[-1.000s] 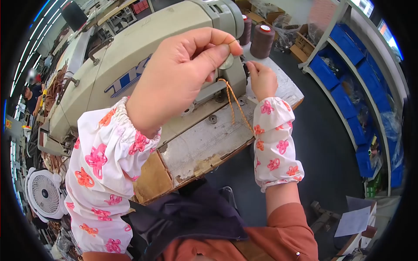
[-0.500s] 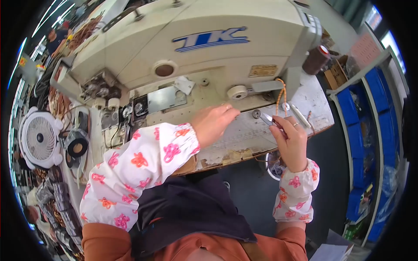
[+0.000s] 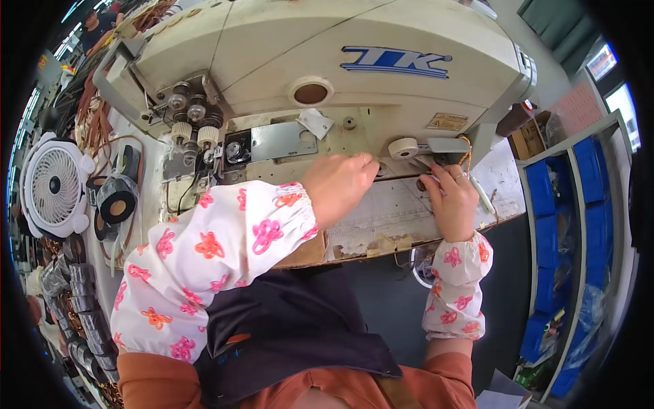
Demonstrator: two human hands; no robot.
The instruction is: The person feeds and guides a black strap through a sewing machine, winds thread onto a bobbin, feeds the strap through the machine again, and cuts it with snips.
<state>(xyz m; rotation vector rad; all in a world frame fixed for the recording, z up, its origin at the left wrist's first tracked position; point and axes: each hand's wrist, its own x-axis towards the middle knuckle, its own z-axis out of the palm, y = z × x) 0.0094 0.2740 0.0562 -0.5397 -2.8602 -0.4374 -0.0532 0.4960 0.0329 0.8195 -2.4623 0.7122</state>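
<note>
My left hand is over the front edge of the sewing machine bed, fingers pinched together. A small round metal piece shows at its fingertips; whether it is held I cannot tell. My right hand is closed on thread snips, whose blades point left beneath the white winder wheel; the handles are mostly hidden by the fingers. Near the right thumb lies a small round bobbin on the worn tabletop. The sewing machine stands behind both hands.
A metal slide plate and a white scrap lie on the bed. An orange cord and a white pen-like stick are at right. A white fan stands left; blue bins line the right.
The view has turned left, so the machine appears farther right. My right hand has carried the snips in toward the winder wheel. My left hand stays pinched near the bed's edge.
</note>
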